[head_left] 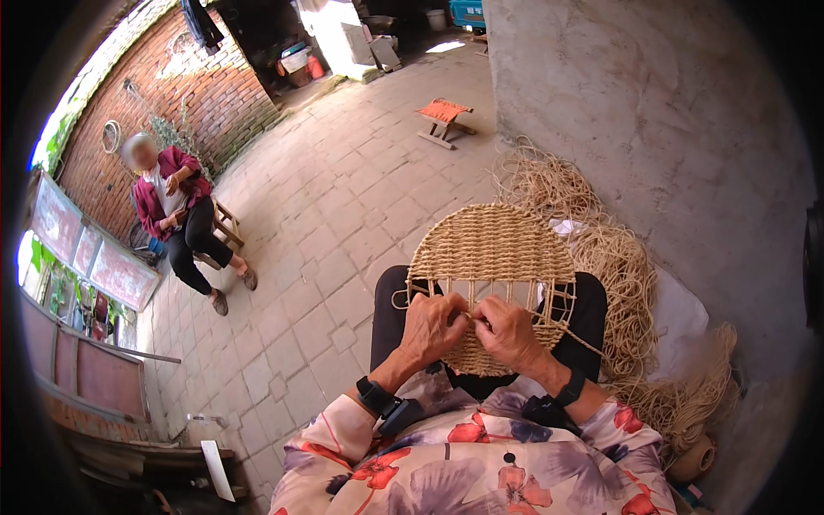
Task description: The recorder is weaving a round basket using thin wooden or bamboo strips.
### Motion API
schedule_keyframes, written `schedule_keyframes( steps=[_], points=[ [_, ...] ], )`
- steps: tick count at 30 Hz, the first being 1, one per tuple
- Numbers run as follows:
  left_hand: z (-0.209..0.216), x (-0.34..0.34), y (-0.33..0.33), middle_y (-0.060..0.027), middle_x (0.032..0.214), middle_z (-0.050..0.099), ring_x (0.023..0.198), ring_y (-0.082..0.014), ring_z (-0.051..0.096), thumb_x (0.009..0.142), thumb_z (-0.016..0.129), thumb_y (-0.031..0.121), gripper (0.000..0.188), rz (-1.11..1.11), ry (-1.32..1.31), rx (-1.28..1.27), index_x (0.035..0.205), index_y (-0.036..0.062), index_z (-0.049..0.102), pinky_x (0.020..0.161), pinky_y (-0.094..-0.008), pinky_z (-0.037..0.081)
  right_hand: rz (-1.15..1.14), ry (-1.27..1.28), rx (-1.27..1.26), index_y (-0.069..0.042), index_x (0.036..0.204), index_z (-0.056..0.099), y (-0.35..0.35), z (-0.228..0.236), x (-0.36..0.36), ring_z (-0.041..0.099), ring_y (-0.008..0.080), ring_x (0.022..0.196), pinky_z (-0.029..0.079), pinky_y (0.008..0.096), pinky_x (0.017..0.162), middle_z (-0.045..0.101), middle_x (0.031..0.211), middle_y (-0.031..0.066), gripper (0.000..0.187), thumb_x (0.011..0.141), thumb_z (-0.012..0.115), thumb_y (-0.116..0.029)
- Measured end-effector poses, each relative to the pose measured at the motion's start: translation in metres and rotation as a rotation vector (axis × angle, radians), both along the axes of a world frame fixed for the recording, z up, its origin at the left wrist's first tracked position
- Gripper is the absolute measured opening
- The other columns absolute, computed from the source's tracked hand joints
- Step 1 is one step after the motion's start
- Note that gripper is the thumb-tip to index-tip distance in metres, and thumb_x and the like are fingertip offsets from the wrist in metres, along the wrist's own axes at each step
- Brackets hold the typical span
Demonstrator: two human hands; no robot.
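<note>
A round, flat woven piece [491,239] made of tan cord lies on the person's lap, with its middle right between the hands. It is almost as wide as it is long. Its rows of cord run from side to side, and thin bars run away from the body. Between the big woven part at the far end and the smaller woven part near the belly, there is a see-through gap. That gap is long from left to right.

The left hand [433,328] and the right hand [508,330] meet at the near side of the gap, about in the middle, so both are just as close to it. Both hands have their fingers curled and their tips pinched on the woven piece. The strand in each one is too small to tell.

A loose cord [585,341] goes out past the right edge, on the right hand's side, toward a big heap of cord [614,279]. Behind that heap stands a gray wall [652,112], so the right side is crowded. On the left, past the knee, the wide stone floor [326,240] gives the left elbow more room.
</note>
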State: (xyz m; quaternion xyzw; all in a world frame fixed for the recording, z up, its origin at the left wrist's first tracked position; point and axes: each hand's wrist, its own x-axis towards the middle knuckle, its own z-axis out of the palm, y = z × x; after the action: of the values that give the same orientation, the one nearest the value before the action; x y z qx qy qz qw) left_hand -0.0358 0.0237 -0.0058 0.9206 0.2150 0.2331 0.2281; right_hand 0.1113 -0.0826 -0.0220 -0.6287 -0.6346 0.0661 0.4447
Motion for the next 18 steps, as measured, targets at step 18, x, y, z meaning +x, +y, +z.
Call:
schedule_keyframes(
  steps=[18],
  points=[
    [-0.006,-0.010,0.003,-0.0089,0.089,0.066,0.081,-0.0252,0.061,0.084,0.068,0.010,0.017,-0.071,-0.120,0.143,0.101,0.0065,0.067,0.073,-0.0373,0.043,-0.041,-0.095,0.028,-0.004,0.087,0.057,-0.003,0.010,-0.001,0.062,0.0322,0.076,0.050,0.0425,0.063,0.056,0.081,0.0109,0.014,0.078,0.068,-0.002]
  ],
)
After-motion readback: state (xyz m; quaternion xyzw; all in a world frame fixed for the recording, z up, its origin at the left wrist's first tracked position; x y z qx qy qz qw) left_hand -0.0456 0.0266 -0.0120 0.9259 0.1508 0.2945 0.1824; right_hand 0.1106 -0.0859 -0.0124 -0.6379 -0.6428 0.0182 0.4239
